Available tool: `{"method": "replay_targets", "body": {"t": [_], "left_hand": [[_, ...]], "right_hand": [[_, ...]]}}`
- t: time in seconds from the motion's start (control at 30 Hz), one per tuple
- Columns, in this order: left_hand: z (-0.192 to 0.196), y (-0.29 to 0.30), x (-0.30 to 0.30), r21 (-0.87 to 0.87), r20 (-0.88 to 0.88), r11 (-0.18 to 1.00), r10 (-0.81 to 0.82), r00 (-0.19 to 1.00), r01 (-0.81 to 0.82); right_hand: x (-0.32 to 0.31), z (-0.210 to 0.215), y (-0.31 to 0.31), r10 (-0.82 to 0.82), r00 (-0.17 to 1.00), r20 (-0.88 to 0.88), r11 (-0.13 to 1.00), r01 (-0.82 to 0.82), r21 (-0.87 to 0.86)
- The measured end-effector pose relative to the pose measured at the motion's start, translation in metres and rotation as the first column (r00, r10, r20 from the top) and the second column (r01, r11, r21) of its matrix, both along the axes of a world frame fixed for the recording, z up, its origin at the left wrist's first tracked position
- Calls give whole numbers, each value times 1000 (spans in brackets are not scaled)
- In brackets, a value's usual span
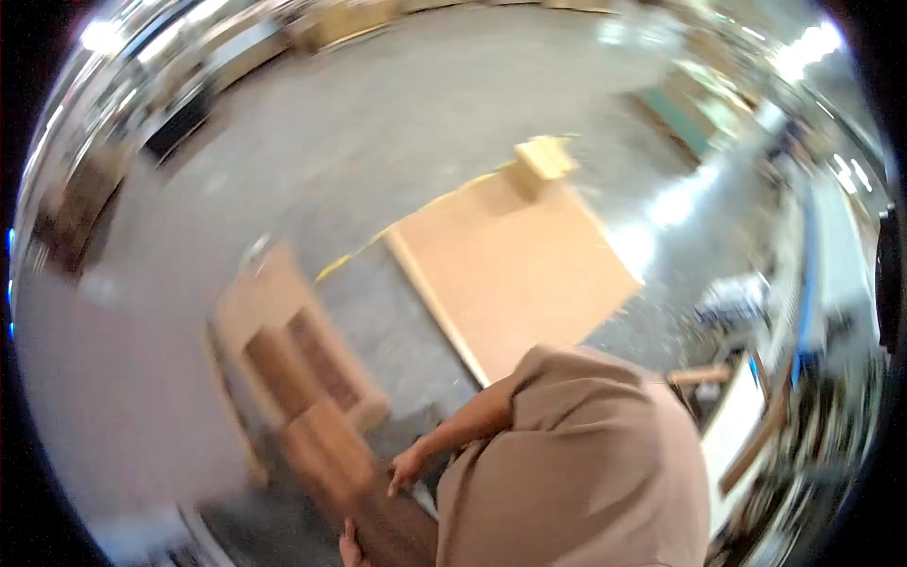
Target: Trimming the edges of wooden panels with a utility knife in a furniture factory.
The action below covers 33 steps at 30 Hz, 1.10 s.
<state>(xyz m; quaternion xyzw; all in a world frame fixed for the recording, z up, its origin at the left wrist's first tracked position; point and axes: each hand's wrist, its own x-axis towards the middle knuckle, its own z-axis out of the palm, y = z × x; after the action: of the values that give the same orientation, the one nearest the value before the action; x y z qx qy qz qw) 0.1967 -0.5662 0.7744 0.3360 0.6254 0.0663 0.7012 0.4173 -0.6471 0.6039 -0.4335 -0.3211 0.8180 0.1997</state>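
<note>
A long brown board-like piece (383,529), blurred by motion, runs from the lower edge up and left, with a lighter tan section (329,444). My right hand (408,468) closes on its right edge; the bent forearm comes from my brown sleeve. At the lower edge, my left hand (350,546) shows only in part, its fingers against the left side of the same piece. Beyond it lies a tan panel (246,293) with two dark brown strips, a reddish-brown one (326,359) among them. Blur hides the finer detail.
Ahead on the grey floor lies a wide tan panel (515,274) with a small wooden block (545,161) at its far corner. A yellow strap (378,238) runs past it. A large greyish sheet (113,406) is at left; a white packet (735,298) and wood pieces (699,374) are at right.
</note>
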Motion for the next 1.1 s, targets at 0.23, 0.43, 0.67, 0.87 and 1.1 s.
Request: {"method": "replay_targets", "body": {"t": [0.23, 0.43, 0.67, 0.87, 1.1], "left_hand": [[48, 108, 152, -109, 323, 968, -181, 929, 226], [75, 225, 200, -171, 490, 930, -208, 846, 327], [-40, 462, 274, 123, 129, 810, -585, 800, 573], [-176, 604, 336, -73, 164, 947, -298, 941, 312], [-353, 656, 463, -139, 98, 979, 163, 982, -149]], "right_hand": [[73, -11, 97, -327, 942, -78, 941, 317, -117], [138, 13, 178, -640, 768, -10, 768, 640, -35], [244, 9, 309, -621, 784, -10, 781, 618, -94], [374, -40, 491, -570, 818, 76, 809, 575, -120], [531, -184, 635, -417, 886, 202, 875, 451, -173]]}}
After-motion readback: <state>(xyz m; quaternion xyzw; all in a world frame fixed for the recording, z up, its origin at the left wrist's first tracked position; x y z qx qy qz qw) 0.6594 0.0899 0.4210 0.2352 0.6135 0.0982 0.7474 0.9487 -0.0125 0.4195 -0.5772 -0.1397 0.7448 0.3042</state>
